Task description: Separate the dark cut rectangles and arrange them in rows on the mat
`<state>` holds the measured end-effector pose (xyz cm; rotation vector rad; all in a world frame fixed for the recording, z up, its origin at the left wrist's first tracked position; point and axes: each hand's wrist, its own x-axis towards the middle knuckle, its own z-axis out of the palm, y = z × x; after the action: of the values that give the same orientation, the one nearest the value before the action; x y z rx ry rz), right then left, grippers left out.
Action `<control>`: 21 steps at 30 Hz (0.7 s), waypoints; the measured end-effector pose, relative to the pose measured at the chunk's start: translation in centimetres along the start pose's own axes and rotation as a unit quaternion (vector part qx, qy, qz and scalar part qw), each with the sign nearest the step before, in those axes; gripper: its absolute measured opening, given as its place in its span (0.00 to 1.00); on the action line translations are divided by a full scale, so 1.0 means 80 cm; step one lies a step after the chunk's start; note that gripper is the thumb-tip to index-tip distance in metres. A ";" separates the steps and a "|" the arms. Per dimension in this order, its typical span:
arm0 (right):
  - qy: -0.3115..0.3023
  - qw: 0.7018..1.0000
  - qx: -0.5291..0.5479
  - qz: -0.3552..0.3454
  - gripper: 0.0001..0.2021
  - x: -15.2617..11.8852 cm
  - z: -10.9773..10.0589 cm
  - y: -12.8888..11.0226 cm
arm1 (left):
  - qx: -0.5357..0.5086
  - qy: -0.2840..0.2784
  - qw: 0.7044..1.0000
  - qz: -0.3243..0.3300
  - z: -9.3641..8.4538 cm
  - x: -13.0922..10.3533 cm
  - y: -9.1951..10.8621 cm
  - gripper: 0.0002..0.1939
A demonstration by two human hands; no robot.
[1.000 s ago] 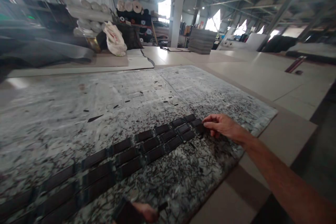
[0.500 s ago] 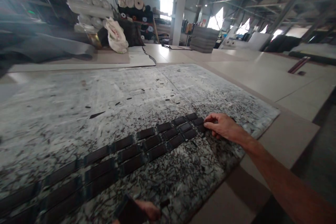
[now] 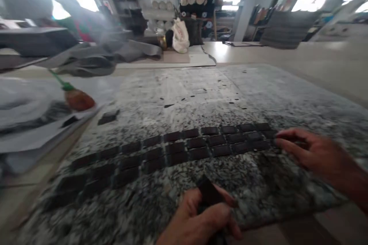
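Several dark rectangular pieces (image 3: 175, 148), flat and possibly leather or fabric, lie in three slightly curved rows on a mottled board (image 3: 184, 84). At the near edge, my left hand (image 3: 201, 214) is closed around another dark rectangular piece (image 3: 209, 191), lifted off the board; whether it is one or a stack I cannot tell. My right hand (image 3: 316, 153) is at the right end of the rows, thumb and forefinger pinched at the edge of the end piece (image 3: 269, 134). Its other fingers are curled and partly blurred.
A brown bottle with a green spout (image 3: 77, 97) stands at the left beside a small dark stack (image 3: 108, 117). Dark scraps (image 3: 169, 106) lie on the board. Behind are grey cloth (image 3: 97, 59), a white bag (image 3: 180, 36) and a grey stack (image 3: 287, 28).
The view has swung left, bringing the bottle and small stack into sight. My left hand with its dark piece shows more fully. My right hand stays at the right end of the rows.
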<state>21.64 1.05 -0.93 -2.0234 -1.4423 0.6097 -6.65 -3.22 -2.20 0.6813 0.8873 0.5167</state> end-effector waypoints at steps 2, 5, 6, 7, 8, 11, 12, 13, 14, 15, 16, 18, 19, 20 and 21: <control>-0.105 0.993 0.052 -0.030 0.20 -0.018 0.020 -0.033 | -0.006 -0.023 1.000 0.013 0.000 -0.002 0.004 0.13; -0.261 0.958 0.084 -0.085 0.23 -0.044 0.056 -0.086 | -0.001 -0.013 1.000 0.019 0.000 -0.005 0.007 0.08; -0.293 0.947 0.084 -0.103 0.22 -0.050 0.067 -0.101 | 0.006 -0.005 1.000 0.024 0.000 -0.007 0.007 0.06; -0.317 0.937 0.084 -0.117 0.21 -0.054 0.076 -0.113 | 0.007 -0.004 0.999 0.032 0.001 -0.007 0.006 0.05; -0.343 0.927 0.081 -0.129 0.18 -0.055 0.084 -0.123 | 0.002 -0.008 0.999 0.042 0.002 -0.008 0.005 0.05; -0.426 0.892 0.065 -0.136 0.09 -0.052 0.096 -0.141 | -0.039 -0.031 0.997 0.054 0.001 -0.008 -0.001 0.06; -0.441 0.885 0.064 -0.135 0.08 -0.050 0.097 -0.145 | -0.052 -0.028 0.997 0.055 -0.001 -0.009 -0.003 0.05; -0.448 0.882 0.065 -0.132 0.08 -0.048 0.098 -0.150 | -0.063 -0.024 0.996 0.055 -0.003 -0.010 -0.006 0.05; -0.447 0.883 0.068 -0.123 0.09 -0.046 0.098 -0.154 | -0.073 -0.019 0.996 0.056 -0.007 -0.013 -0.008 0.06; -0.445 0.886 0.075 -0.109 0.10 -0.045 0.100 -0.158 | -0.081 -0.015 0.995 0.056 -0.011 -0.017 -0.011 0.07; -0.447 0.886 0.082 -0.092 0.11 -0.045 0.101 -0.163 | -0.087 -0.010 0.995 0.057 -0.017 -0.023 -0.014 0.09; -0.465 0.878 0.095 -0.067 0.14 -0.048 0.107 -0.172 | -0.094 0.006 0.994 0.061 -0.030 -0.038 -0.019 0.12; -0.476 0.871 0.101 -0.068 0.14 -0.051 0.112 -0.177 | -0.099 0.014 0.993 0.069 -0.038 -0.047 -0.020 0.12; -0.483 0.866 0.106 -0.080 0.13 -0.054 0.117 -0.181 | -0.107 0.021 0.991 0.083 -0.047 -0.057 -0.022 0.12; -0.488 0.860 0.107 -0.098 0.12 -0.058 0.123 -0.186 | -0.118 0.027 0.988 0.101 -0.055 -0.068 -0.023 0.11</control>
<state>3.52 2.22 2.18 -1.3597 -1.9499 1.7752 -13.03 -6.68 -2.67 0.5442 0.7954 0.8107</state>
